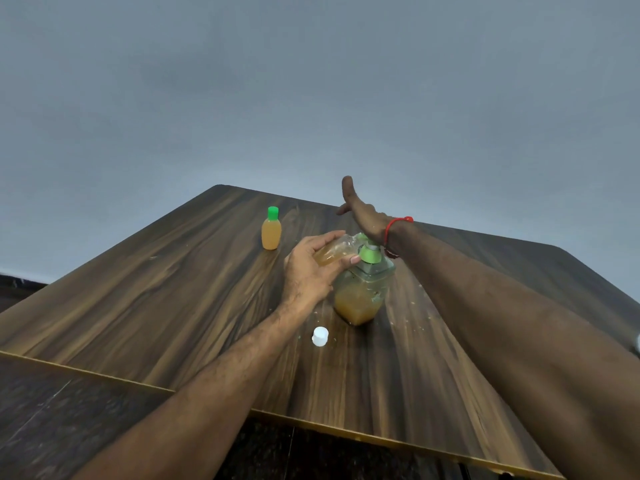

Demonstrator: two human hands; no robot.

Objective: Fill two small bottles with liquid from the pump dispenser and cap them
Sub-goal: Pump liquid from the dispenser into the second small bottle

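Note:
A clear pump dispenser (pixel 360 296) with amber liquid and a green pump head stands mid-table. My left hand (pixel 308 268) grips a small open bottle (pixel 334 251), tilted on its side with its mouth at the pump nozzle; it is partly filled with amber liquid. The heel of my right hand (pixel 363 216) rests on the pump head, fingers stretched straight out and upward. A second small bottle (pixel 270 229), filled and closed with a green cap, stands upright at the far left. A white cap (pixel 320 336) lies on the table in front of the dispenser.
The wooden table (pixel 173 289) has small spilled droplets around the dispenser. Its front edge runs across the lower frame, with a dark floor below. A grey wall rises behind the table.

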